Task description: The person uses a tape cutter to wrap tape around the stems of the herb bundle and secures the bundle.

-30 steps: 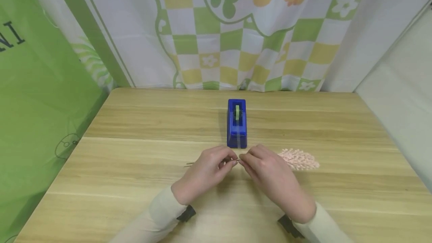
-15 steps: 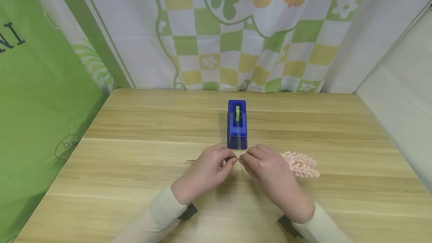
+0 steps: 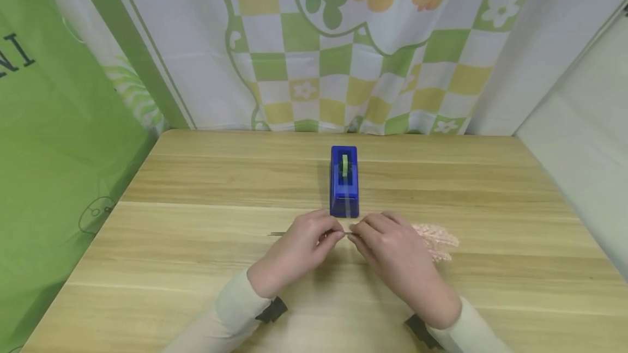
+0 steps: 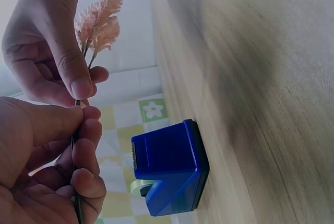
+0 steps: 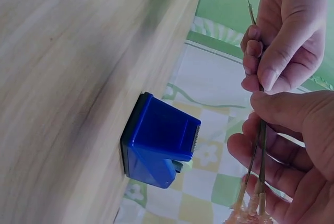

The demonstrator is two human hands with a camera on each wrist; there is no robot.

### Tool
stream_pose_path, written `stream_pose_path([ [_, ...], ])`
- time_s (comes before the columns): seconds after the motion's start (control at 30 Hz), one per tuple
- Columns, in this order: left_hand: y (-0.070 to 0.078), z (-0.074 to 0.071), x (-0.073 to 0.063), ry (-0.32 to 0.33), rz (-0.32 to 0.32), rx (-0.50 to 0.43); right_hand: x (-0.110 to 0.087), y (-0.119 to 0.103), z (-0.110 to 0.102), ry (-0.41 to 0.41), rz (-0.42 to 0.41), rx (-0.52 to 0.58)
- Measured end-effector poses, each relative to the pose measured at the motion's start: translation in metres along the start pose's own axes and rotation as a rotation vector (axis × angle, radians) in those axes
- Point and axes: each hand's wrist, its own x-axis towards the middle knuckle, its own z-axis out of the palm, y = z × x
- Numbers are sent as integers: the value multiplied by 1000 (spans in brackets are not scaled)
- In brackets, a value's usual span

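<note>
Both hands pinch the thin dark stems (image 5: 262, 145) of pink artificial flowers (image 4: 100, 23), their fingertips close together near the middle of the stems. My left hand (image 3: 304, 247) has its fingers curled round the stems, whose bare ends (image 3: 276, 233) stick out past it to the left. Thumb and fingers of my right hand (image 3: 397, 260) grip the stems nearer the fluffy heads (image 3: 435, 239), which spread out to its right and are partly hidden by it. Just beyond the fingertips stands a blue tape dispenser (image 3: 344, 184) with a roll of tape (image 3: 345, 165) in it.
The wooden table (image 3: 196, 178) reaches back to a checked green, yellow and white curtain (image 3: 343, 70). A green cloth (image 3: 59, 124) hangs at the left, a pale wall (image 3: 589, 124) at the right. Dark straps (image 3: 272, 309) show at both wrists.
The flower heads have turned and fanned apart into separate sprigs, as the stems are rolled between the fingers. Both hands stay in nearly the same place, and the tape dispenser has not moved.
</note>
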Motion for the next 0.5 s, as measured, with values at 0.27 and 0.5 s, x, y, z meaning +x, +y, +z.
stream_pose_path([
  [0.27, 1, 0, 0, 11, 4, 3, 1, -2, -5, -52, 62, 20],
  [0.5, 1, 1, 0, 26, 12, 8, 2, -2, -10, -128, 82, 38],
])
